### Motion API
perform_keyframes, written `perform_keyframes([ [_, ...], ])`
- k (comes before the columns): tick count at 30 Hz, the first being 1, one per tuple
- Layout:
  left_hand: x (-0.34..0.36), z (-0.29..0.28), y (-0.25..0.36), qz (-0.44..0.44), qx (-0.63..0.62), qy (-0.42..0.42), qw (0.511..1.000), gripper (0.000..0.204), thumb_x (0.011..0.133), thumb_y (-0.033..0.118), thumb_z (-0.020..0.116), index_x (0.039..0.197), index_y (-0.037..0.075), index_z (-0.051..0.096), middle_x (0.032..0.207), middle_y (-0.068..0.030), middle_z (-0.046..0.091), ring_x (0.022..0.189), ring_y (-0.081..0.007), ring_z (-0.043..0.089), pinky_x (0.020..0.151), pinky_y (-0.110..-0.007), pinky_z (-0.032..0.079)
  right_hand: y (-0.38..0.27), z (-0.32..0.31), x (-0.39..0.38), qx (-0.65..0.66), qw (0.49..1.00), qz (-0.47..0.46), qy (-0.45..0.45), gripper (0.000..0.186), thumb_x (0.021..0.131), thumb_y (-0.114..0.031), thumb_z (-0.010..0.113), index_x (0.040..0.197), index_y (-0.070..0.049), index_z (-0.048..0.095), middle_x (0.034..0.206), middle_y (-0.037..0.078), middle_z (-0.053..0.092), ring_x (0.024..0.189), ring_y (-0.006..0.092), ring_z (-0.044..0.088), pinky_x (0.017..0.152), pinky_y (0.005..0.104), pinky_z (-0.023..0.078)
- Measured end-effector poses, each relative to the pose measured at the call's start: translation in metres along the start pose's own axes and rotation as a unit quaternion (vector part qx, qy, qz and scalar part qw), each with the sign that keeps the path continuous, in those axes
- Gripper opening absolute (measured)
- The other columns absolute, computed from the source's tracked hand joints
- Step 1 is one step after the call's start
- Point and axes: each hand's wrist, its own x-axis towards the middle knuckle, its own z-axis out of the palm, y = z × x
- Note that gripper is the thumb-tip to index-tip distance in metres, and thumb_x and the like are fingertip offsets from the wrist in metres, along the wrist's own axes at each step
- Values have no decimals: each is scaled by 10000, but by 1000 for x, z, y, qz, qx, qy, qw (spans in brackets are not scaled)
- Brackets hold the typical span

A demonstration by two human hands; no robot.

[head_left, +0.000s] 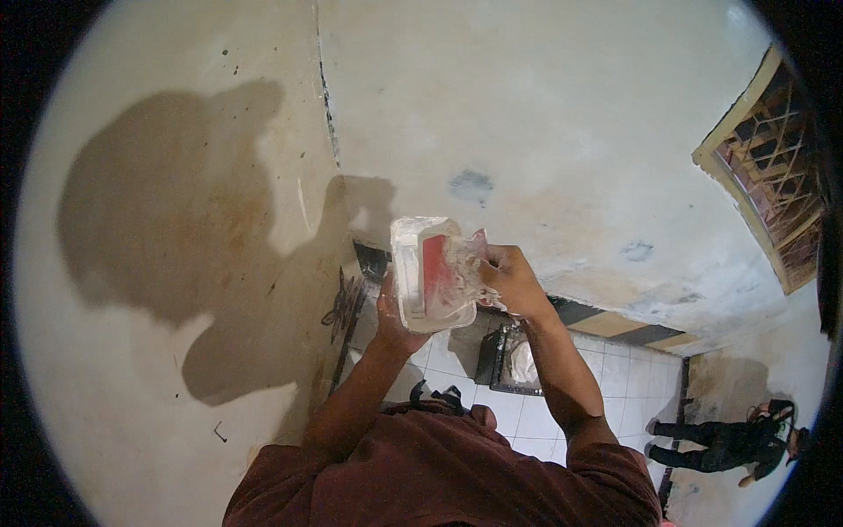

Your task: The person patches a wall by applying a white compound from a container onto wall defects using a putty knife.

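Observation:
My left hand point(393, 318) is closed round the left and lower side of a white, paste-smeared plastic container point(408, 263), held up in the middle of the view. My right hand point(509, 277) grips a putty scraper point(436, 272) with a red, pale-edged blade, which lies over the container's open top. Pale paste coats the right part of the blade and my right fingers. The scraper's handle is mostly hidden by my fingers and the paste.
A stained white wall point(562, 123) fills the top, meeting a shadowed side wall point(123, 413). A lattice opening point(773, 167) is at upper right. A dark box point(492, 360) holding something white stands on the tiled floor point(606, 395). Another person point(720, 439) stands at lower right.

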Motion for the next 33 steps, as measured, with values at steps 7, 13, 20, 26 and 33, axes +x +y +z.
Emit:
perform_keyframes([
  [7,3,4,0,59,113,5,992,877,756,685,611,1427,166,392,1390,-101,481,1274,-335,474,1046,-590,391,-1,16,9,-102,995,5,18,242,868,-181,552,868,48,632,660,172,638,572,203,616,588,385,483],
  [13,10,-6,6,10,-11,-34,999,717,875,607,461,1428,155,398,1397,-104,478,1274,-334,477,1048,-586,384,0,27,21,-169,981,-87,36,222,852,-168,560,862,40,638,661,171,643,566,213,619,596,387,489],
  [20,9,-2,10,7,-33,-55,998,621,948,542,386,1438,160,390,1404,-111,473,1287,-335,464,1060,-593,362,1,20,19,-24,999,26,-23,226,867,-151,552,842,59,631,641,153,630,582,193,611,587,376,488],
  [26,9,0,10,-23,-17,-79,996,619,952,536,396,1436,150,384,1394,-124,481,1256,-334,495,1047,-582,387,13,35,25,-57,998,24,14,212,897,-139,577,878,63,640,673,70,639,599,156,589,570,337,485],
  [33,20,-3,14,-18,-10,-5,1000,627,941,549,407,1419,143,403,1373,-123,501,1217,-339,528,1014,-575,427,9,25,26,229,973,21,25,198,935,-149,605,968,37,663,767,22,638,614,79,542,524,255,430],
])
